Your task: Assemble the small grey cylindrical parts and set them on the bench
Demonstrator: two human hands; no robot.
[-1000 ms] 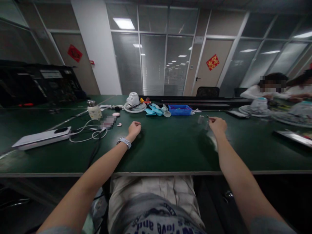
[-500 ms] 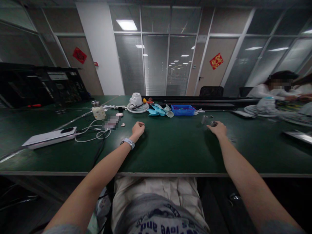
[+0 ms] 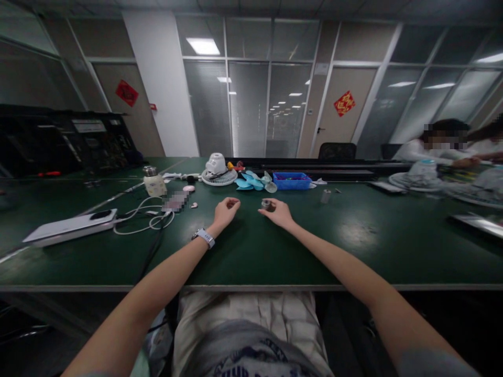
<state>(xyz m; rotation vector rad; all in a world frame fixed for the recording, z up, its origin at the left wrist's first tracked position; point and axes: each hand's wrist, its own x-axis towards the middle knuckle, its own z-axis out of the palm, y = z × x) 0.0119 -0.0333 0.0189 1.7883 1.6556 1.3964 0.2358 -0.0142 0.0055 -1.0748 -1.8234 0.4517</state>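
My right hand (image 3: 280, 213) grips a small grey metal cylinder (image 3: 266, 204) between thumb and fingers, just above the green table (image 3: 255, 251). Facing it, my left hand (image 3: 226, 210) has its fingers curled toward the thumb; whatever is inside, if anything, is hidden. A gap separates the two hands. Farther right stands a second small metal cylinder (image 3: 326, 197), upright on the table. Beside it lies a tiny metal piece (image 3: 338, 191), too small to name.
Behind the hands are a white fan part (image 3: 216, 166), blue fan blades (image 3: 250, 180) and a blue tray (image 3: 291, 180). Left are a bottle (image 3: 154, 183), white cables (image 3: 135, 229) and a long white box (image 3: 74, 225). Other people sit at the far right.
My right hand put down the tiny metal piece, took hold of one metal cylinder and carried it left toward my left hand. My left hand has stayed nearly in place.
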